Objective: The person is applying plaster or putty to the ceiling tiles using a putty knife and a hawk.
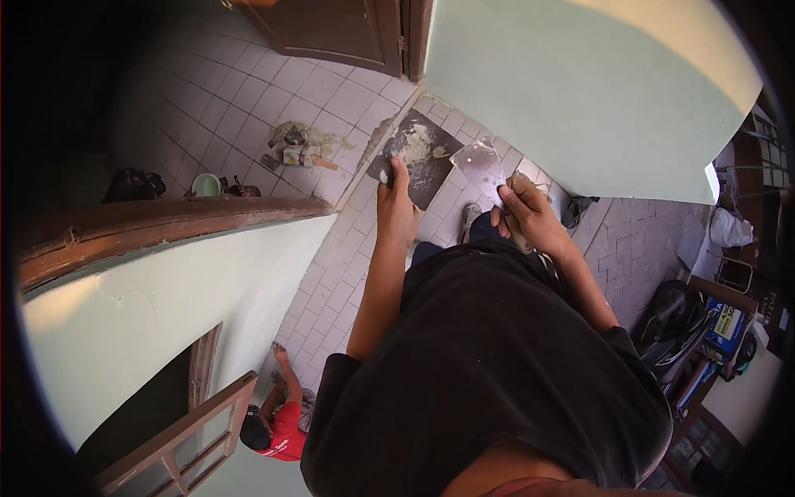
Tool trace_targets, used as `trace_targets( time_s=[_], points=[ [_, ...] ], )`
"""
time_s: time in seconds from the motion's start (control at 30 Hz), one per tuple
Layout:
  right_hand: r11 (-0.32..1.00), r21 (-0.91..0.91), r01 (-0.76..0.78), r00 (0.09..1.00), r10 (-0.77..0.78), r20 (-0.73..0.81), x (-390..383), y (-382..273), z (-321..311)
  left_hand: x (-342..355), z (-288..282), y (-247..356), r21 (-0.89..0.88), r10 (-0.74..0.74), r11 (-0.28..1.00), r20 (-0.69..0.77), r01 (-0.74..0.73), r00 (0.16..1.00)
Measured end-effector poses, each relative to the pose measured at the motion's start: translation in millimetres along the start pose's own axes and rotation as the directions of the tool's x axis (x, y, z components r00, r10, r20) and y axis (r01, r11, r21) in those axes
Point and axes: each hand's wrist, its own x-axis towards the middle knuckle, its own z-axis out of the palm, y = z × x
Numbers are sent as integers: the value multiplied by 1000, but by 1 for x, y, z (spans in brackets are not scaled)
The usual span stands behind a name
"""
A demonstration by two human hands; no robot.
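Note:
My left hand (397, 186) is closed on the edge of a dark square board (427, 190), thumb on top and the other fingers mostly hidden beneath it. Pale putty (414, 147) is smeared in lumps across the board's upper face. In my right hand (530, 214) is a putty knife (482, 166) with a broad shiny blade, gripped near the base, its handle largely covered by my fingers. The blade reaches close to the board's right edge; whether the two touch I cannot tell.
Mixed debris and a small box (295, 155) lie on white tiles beyond the doorway, near a pale green bucket (207, 185). A brown door (331, 33) stands ahead. Lower left, a person in red (286, 435) crouches by an open window frame (195, 439). Green walls (580, 91) flank me.

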Motion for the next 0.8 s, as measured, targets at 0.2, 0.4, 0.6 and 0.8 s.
trace_targets(
  time_s=[0.2,0.4,0.6,0.8],
  points=[
    [979,-204,-30,999,25,-28,40,-2,-19,11,41,19,-62,37,998,130,-29,991],
    [906,-420,46,999,-46,11,105,-11,-48,46,70,20,-148,85,987,205,-55,975],
    [750,-621,228,973,-189,129,162,-28,-82,71,123,37,-93,178,981,81,-171,981],
    [545,-768,338,930,-319,183,202,-51,-111,99,149,32,19,259,966,-45,-259,965]
  ],
)
